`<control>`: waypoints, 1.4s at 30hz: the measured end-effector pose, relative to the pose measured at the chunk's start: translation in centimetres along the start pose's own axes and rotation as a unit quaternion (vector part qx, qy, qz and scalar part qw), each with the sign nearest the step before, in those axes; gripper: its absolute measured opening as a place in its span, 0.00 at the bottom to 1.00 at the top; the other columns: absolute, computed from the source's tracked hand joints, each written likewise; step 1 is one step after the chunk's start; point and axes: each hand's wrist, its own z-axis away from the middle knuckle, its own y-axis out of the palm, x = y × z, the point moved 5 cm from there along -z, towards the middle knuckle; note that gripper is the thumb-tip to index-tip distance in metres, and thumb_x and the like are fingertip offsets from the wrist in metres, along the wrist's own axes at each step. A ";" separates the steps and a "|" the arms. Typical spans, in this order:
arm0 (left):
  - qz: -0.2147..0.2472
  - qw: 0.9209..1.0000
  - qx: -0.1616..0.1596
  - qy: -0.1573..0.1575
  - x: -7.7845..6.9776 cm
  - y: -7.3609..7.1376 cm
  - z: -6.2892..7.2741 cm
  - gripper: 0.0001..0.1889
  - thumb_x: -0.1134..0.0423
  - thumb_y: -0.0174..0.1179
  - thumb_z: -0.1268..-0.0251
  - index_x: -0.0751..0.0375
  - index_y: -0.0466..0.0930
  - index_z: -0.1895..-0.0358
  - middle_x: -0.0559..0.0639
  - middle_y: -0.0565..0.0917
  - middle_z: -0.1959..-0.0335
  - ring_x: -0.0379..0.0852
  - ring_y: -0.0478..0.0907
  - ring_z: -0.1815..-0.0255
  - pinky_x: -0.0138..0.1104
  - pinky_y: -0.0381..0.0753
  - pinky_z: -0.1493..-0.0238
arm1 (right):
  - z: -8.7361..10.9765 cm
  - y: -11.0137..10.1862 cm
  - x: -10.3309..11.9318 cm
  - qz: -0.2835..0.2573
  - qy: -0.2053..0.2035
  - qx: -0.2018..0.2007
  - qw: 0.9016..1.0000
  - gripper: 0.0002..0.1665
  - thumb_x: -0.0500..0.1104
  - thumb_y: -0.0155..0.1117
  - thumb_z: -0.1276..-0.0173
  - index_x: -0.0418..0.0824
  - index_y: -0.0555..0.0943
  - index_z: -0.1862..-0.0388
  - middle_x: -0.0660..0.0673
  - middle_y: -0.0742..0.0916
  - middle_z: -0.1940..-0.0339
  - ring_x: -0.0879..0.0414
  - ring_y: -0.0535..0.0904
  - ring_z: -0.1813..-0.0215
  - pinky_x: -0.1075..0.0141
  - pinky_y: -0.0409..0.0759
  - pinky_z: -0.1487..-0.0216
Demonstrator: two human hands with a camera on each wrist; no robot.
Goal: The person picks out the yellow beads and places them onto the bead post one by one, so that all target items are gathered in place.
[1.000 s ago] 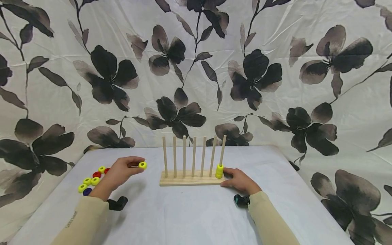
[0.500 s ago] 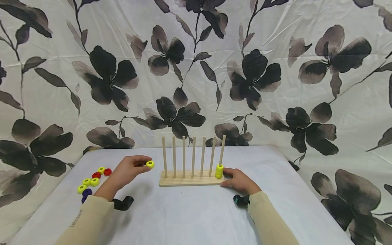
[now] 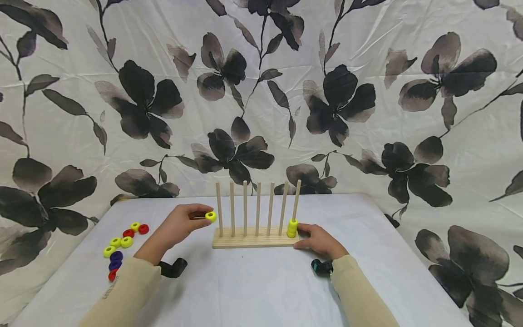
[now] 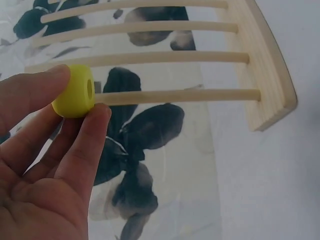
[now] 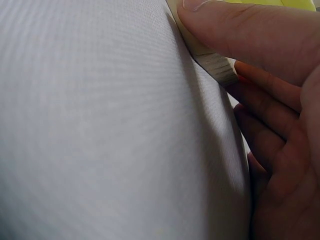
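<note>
My left hand [image 3: 176, 228] pinches a yellow bead [image 3: 210, 216] between thumb and fingertips, level with the lower part of the leftmost peg of a wooden peg stand [image 3: 253, 243]. In the left wrist view the hole of that yellow bead [image 4: 75, 92] shows on its side, and the bead overlaps the nearest peg [image 4: 185, 96]. My right hand [image 3: 320, 240] grips the right end of the stand's base, thumb in front and fingers behind. Yellow beads [image 3: 292, 228] are stacked at the foot of the rightmost peg; the other pegs are bare.
Loose beads lie on the white table [image 3: 253, 290] at the left: several yellow beads [image 3: 126, 242], red beads [image 3: 143, 229] and blue beads [image 3: 116, 256]. The left sleeve [image 3: 126, 290] partly covers the nearest red bead [image 3: 112, 274]. A floral cloth [image 3: 261, 113] hangs behind the table.
My left hand has carried the yellow bead rightward to the leftmost peg. More blue and red beads have come into view behind the arm. The right hand and the stand stay in place.
</note>
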 end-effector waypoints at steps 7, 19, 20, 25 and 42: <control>0.004 1.000 0.005 0.016 -1.5 0.7 -0.3 0.22 0.59 0.65 0.37 0.59 0.78 0.40 0.57 0.80 0.41 0.55 0.78 0.40 0.46 0.80 0.41 | 0.1 0.1 0.0 -0.003 -0.001 0.000 1.000 0.46 0.54 0.76 0.48 0.48 0.71 0.30 0.44 0.73 0.28 0.42 0.62 0.24 0.43 0.59 0.26; 0.023 0.998 0.017 0.057 -4.5 2.0 -1.0 0.20 0.61 0.65 0.38 0.58 0.79 0.42 0.54 0.81 0.43 0.50 0.80 0.44 0.44 0.81 0.42 | -0.3 0.1 -0.1 -0.004 0.002 -0.004 1.000 0.47 0.55 0.77 0.49 0.49 0.71 0.30 0.44 0.73 0.28 0.42 0.62 0.24 0.42 0.59 0.26; 0.025 0.998 0.018 0.060 -4.8 2.1 -1.1 0.20 0.62 0.66 0.38 0.58 0.79 0.42 0.54 0.81 0.43 0.50 0.80 0.44 0.44 0.81 0.42 | -0.3 0.1 -0.1 -0.005 0.003 -0.004 1.000 0.47 0.55 0.77 0.49 0.49 0.71 0.30 0.44 0.73 0.28 0.42 0.62 0.24 0.42 0.59 0.26; 0.036 0.997 0.022 0.072 -6.1 2.8 -1.4 0.21 0.62 0.66 0.39 0.58 0.79 0.42 0.53 0.81 0.42 0.50 0.80 0.43 0.44 0.81 0.42 | -0.4 0.2 -0.4 -0.004 0.004 -0.004 1.000 0.47 0.55 0.77 0.49 0.49 0.71 0.30 0.44 0.73 0.28 0.42 0.62 0.24 0.42 0.59 0.26; 0.038 0.992 0.026 0.116 -10.9 4.2 -2.9 0.19 0.64 0.64 0.37 0.54 0.80 0.42 0.50 0.81 0.42 0.48 0.81 0.44 0.41 0.82 0.44 | -0.2 0.1 0.0 -0.009 -0.008 -0.008 1.000 0.46 0.53 0.77 0.48 0.46 0.71 0.30 0.43 0.73 0.29 0.42 0.62 0.25 0.43 0.59 0.26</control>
